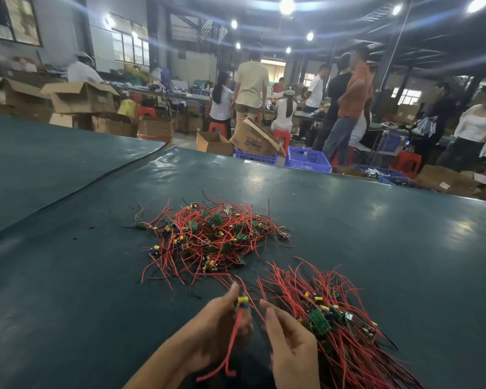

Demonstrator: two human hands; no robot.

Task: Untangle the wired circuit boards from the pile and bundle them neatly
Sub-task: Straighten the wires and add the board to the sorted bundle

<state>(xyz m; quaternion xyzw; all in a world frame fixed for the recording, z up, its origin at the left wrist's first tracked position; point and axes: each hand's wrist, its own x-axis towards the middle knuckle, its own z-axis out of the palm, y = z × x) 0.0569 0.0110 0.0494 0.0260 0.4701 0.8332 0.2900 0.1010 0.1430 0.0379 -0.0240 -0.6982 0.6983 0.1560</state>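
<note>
- Presently, the left hand (216, 329) holds one small circuit board with a yellow component and trailing red wires (242, 301) above the tabletop. Its grip is closed on the board end, fingertips pinching, so the wires hang free below the palm where they can be straightened.
- The right hand (289, 349) sits just beside it, fingers loosely curved toward those wires. Blur hides the fingertips, so whether its grip has a wire cannot be told.
- The tangled pile of green circuit boards and red wires (208, 237) lies on the dark green matted tabletop (68, 276), ahead of both hands, with wires crossing in all directions.
- The sorted bundle of boards with red wires (340, 327) lies to the right of the right hand, apart from the tangled pile. Its boards are gathered together and its wires run roughly one way. Judgement: it is set aside to keep finished pieces clear of unsorted stock.
- Judged stage: one piece is freed and is being dressed before it joins the sorted bundle. Much of the pile is not yet sorted.
- Risk: thin wires may snag neighbouring boards if pulled sharply.
- Beyond the far edge are blue plastic crates (306, 160), cardboard boxes (82, 96) and standing persons.
</note>
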